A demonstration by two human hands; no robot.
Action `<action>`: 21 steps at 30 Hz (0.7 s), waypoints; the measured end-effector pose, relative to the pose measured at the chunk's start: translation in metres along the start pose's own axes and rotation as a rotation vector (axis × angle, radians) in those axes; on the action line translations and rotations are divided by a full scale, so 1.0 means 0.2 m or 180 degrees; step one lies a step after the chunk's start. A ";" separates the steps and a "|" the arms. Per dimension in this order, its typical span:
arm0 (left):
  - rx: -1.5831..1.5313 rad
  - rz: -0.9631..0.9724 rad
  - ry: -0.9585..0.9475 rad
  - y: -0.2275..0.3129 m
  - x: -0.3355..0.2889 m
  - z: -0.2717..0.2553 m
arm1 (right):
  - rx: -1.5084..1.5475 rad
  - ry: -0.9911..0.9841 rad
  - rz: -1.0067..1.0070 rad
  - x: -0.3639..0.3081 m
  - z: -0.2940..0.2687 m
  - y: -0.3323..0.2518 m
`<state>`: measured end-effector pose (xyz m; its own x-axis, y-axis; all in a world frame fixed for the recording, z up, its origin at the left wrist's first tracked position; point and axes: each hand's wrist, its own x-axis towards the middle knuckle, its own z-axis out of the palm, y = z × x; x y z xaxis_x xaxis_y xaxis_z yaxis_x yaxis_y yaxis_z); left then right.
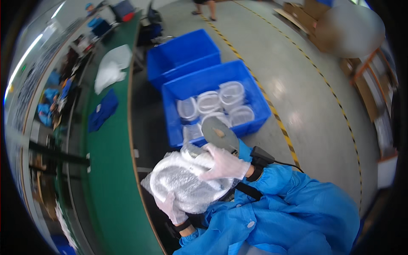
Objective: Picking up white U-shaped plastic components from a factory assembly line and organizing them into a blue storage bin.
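Observation:
In front of my body is a white rounded object wrapped in clear plastic film [182, 182], its exact kind hidden by the wrap. My left hand [171, 208], in a white glove, grips its near lower edge. The gloved right hand [224, 163] lies over its far right side, fingers bent onto the film. Just beyond the right hand shows a flat grey disc [229, 139] with a pale spot near its middle; whether the hand touches it I cannot tell. A blue bin [176, 129] ahead holds several white, round-rimmed items in clear wrap [208, 102].
A second blue bin [182, 49] stands behind the first. Along my left runs a green workbench [104, 170] with a white plastic bag [112, 66] and a dark blue cloth [103, 109]. Cardboard boxes [304, 19] and an orange-framed rack [367, 66] stand right. Someone's legs [205, 8] show far ahead.

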<state>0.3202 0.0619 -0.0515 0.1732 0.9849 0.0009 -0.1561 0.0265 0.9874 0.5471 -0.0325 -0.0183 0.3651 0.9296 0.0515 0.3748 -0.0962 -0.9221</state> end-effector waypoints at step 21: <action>0.0418 -0.0312 -0.0895 -0.16 0.18 0.39 | 0.0275 0.0013 0.0420 0.11 -0.20 0.54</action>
<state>0.4077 0.0835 -0.0701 0.4460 0.8923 -0.0694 -0.0018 0.0784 0.9969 0.6291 -0.0366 -0.1016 0.4099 0.9094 -0.0711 0.2486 -0.1863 -0.9505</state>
